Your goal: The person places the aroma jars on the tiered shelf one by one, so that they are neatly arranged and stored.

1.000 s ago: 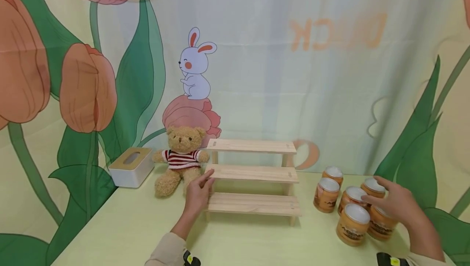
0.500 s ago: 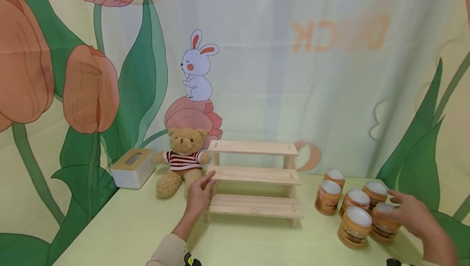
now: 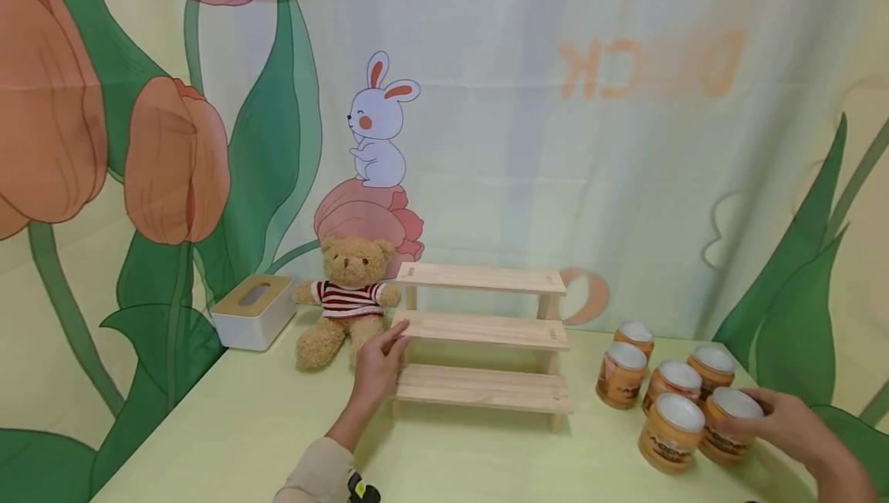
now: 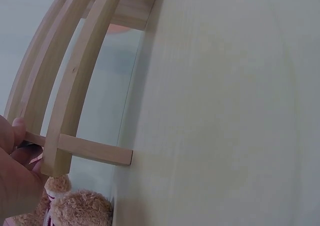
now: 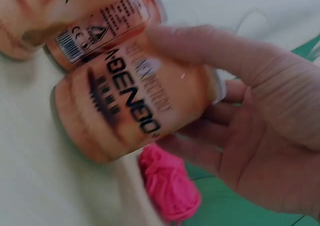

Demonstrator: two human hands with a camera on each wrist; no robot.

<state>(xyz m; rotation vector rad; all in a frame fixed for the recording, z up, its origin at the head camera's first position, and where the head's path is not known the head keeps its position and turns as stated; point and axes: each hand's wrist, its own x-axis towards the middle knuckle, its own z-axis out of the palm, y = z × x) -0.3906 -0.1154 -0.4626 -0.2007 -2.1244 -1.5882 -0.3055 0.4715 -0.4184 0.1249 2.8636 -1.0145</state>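
Your pale green desk [image 3: 486, 464] carries a tissue box [image 3: 251, 319] at ten o'clock, a teddy bear [image 3: 352, 300] at eleven, a wooden rack [image 3: 481, 329] at twelve and six orange jars [image 3: 676, 381] at two

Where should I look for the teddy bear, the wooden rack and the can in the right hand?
Bear [image 3: 350, 300]: head view, on its striped shirt.
Rack [image 3: 482, 327]: head view, on its middle board.
Can [image 5: 132, 99]: right wrist view, on its printed side.

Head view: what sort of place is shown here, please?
Probably an indoor corner dressed as a small display: a tulip-print cloth hangs behind a tiered wooden shelf and a seated teddy bear.
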